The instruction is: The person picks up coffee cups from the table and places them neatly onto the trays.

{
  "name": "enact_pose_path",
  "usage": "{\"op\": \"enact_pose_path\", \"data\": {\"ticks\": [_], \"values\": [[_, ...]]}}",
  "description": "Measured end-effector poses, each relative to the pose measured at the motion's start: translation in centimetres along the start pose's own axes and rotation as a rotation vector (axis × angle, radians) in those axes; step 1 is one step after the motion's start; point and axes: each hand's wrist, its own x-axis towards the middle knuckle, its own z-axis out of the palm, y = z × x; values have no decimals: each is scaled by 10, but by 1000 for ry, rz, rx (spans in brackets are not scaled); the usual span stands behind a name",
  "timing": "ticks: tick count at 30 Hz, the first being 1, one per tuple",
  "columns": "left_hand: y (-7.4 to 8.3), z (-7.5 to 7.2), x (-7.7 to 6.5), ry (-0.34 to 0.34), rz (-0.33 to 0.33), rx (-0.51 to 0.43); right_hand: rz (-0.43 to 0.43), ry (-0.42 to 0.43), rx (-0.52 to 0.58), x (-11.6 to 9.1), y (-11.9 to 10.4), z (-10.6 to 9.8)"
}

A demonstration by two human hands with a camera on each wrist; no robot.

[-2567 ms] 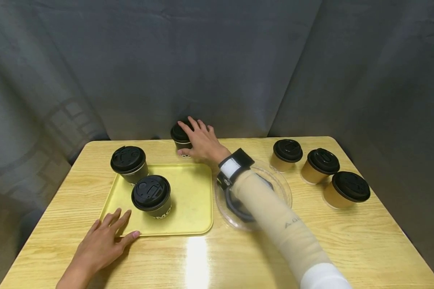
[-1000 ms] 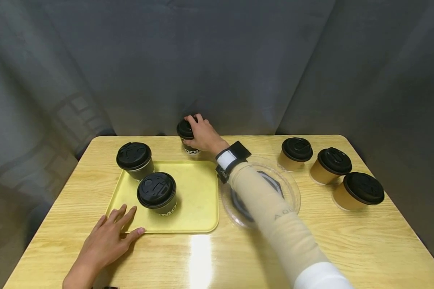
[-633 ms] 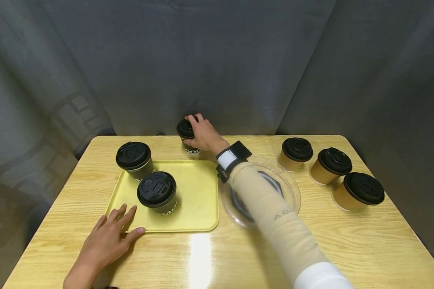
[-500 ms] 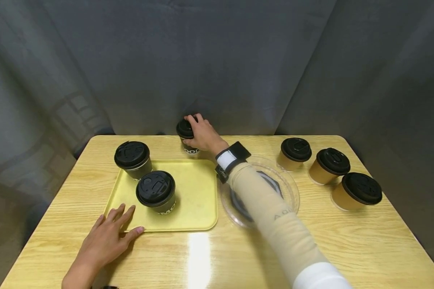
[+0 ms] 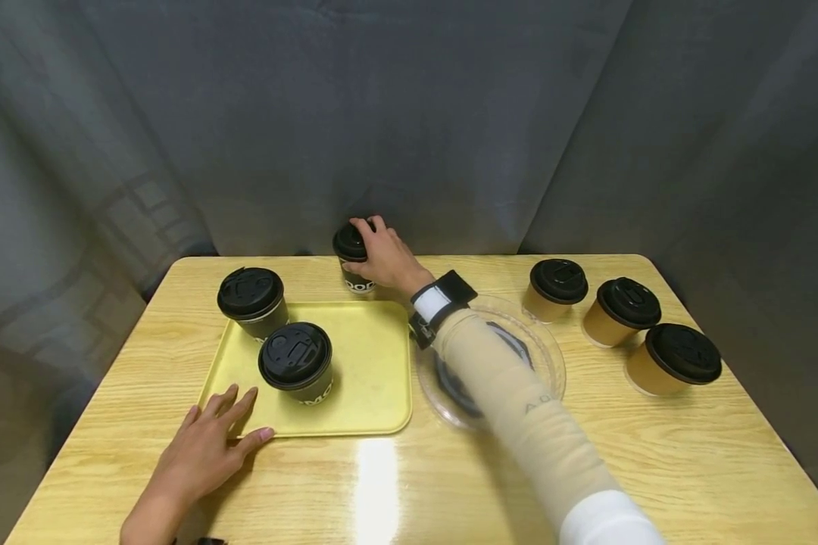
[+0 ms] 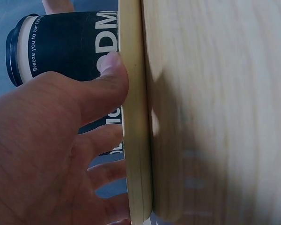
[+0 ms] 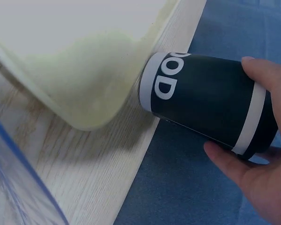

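Note:
My right hand [image 5: 387, 257] grips a dark paper coffee cup [image 7: 206, 98] near its black lid, thumb and fingers round its upper part. The cup stands upright behind the yellow tray [image 5: 371, 363], at the table's back edge, with white lettering low on its side. On the tray's left part stand two similar lidded coffee cups, a nearer cup [image 5: 296, 359] and a farther cup [image 5: 252, 295]. My left hand [image 5: 198, 454] rests at the tray's near left corner with its fingers spread. In the left wrist view, its thumb [image 6: 105, 86] lies against the tray's edge.
A round clear plastic container [image 5: 551, 356] with a dark shape inside sits right of the tray, partly hidden under my right forearm. Three brown lidded cups, a rear cup [image 5: 555, 291], a middle cup [image 5: 620, 310] and a front cup [image 5: 671, 359], line the table's right side. A grey curtain [image 5: 409, 129] hangs behind.
Earliest, the right hand's fingers were spread over the cup's lid; since then they have curled round the cup. The left hand has kept its place on the tray. The head view has shifted slightly.

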Motion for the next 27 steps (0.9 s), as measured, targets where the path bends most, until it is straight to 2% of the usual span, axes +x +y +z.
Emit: {"op": "enact_pose_path", "data": {"ticks": [10, 19, 27], "values": [[0, 1, 3, 2, -1, -11, -48, 56, -53, -9, -3, -9], [-1, 1, 5, 0, -2, -24, -105, 49, -42, -27, -18, -20], [0, 1, 7, 2, -3, -28, -136, 42, -38, -42, -21, -23]]}}
